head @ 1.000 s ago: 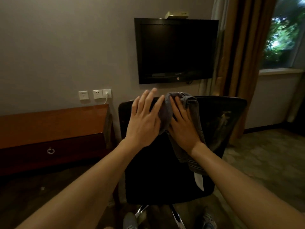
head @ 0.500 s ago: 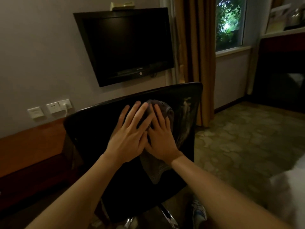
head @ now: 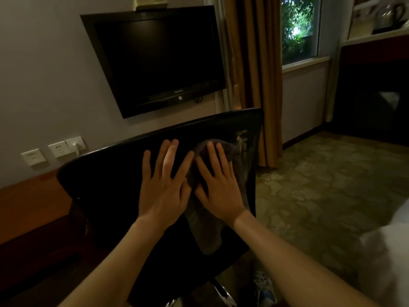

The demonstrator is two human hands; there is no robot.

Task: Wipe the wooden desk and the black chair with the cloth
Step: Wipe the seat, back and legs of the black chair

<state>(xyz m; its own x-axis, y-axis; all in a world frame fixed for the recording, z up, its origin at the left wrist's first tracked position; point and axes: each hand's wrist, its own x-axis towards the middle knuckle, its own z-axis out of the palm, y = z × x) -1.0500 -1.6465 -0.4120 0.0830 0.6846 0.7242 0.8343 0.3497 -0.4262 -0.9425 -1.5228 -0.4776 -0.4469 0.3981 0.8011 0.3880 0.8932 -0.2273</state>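
The black chair [head: 106,196] stands in front of me with its backrest facing me. A dark grey cloth [head: 205,231] lies flat against the backrest and hangs down below my hands. My right hand [head: 218,187] presses on the cloth with straight, spread fingers. My left hand [head: 164,185] lies flat beside it, fingers straight, partly on the bare backrest and touching the cloth's left edge. The wooden desk [head: 33,207] runs along the wall at the left, behind the chair.
A black TV [head: 157,60] hangs on the wall above the chair. Wall sockets [head: 57,149] sit left of it. Brown curtains [head: 254,63] and a window [head: 298,29] are at the right, with patterned carpet [head: 321,185] below. White bedding [head: 389,251] shows at the lower right.
The view has swung right and the chair appears tilted. Both hands slid from the backrest's top edge down onto its face, the cloth now spread flat under the right hand.
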